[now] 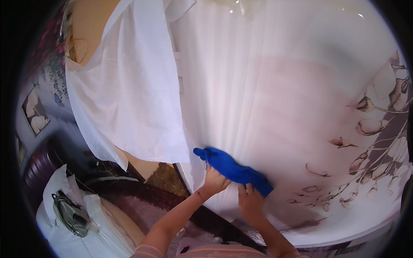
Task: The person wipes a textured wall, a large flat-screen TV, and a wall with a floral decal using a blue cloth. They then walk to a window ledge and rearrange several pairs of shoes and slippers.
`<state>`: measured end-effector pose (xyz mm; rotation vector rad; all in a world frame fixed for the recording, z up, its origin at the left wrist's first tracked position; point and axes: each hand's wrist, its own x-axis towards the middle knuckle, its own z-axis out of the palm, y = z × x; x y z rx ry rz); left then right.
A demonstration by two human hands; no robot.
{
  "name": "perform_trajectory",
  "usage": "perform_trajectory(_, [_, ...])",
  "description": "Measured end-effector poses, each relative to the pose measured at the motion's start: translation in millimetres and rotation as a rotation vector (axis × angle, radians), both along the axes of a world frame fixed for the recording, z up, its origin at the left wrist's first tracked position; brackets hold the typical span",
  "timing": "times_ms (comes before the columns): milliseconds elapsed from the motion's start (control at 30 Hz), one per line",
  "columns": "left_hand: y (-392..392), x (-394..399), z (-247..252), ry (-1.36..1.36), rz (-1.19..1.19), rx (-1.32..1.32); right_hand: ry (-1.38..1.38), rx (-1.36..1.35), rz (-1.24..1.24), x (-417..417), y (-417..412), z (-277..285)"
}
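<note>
A blue cloth (237,169), bunched into a long strip, stretches between my two hands over a pale surface printed with a flower pattern (290,129). My left hand (216,180) grips the cloth's lower edge near its left part, with the thumb and fingertips partly hidden. Near its right end, my right hand (251,201) has its fingers closed on the lower edge. Left of the cloth hangs a large white sheet (129,93), its lower corner close to the cloth's left tip.
At the lower left, a grey-green bag (71,214) lies on white bedding (106,222) beside a dark padded headboard (42,171). Orange cords (77,48) hang by the sheet's upper left edge. A pinkish rug (135,213) covers part of the floor.
</note>
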<state>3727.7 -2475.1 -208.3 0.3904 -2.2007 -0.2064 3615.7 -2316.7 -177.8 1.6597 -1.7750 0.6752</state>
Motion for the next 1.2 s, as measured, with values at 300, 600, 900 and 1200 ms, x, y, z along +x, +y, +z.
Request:
perform_trajectory(300, [-79.2, 26.1, 234.2, 0.264, 0.081, -0.486, 0.094, -0.482, -0.181, 38.7, -85.2, 196.6])
perform_trajectory(600, [-108.0, 116.1, 81.9, -0.127, -0.210, -0.222, 0.230, -0.620, -0.077, 43.2, -138.8, 55.8])
perform_trajectory(900, [-42.7, 206.2, -69.7, -0.053, -0.409, 1.006, -0.529, 0.111, 0.380, 162.8, -141.2, -37.8])
perform_trajectory(1200, [-41.3, 322.2, -148.5, 0.142, 0.031, 1.402, -1.190, 0.979, 0.439, 233.0, -267.3, -74.5])
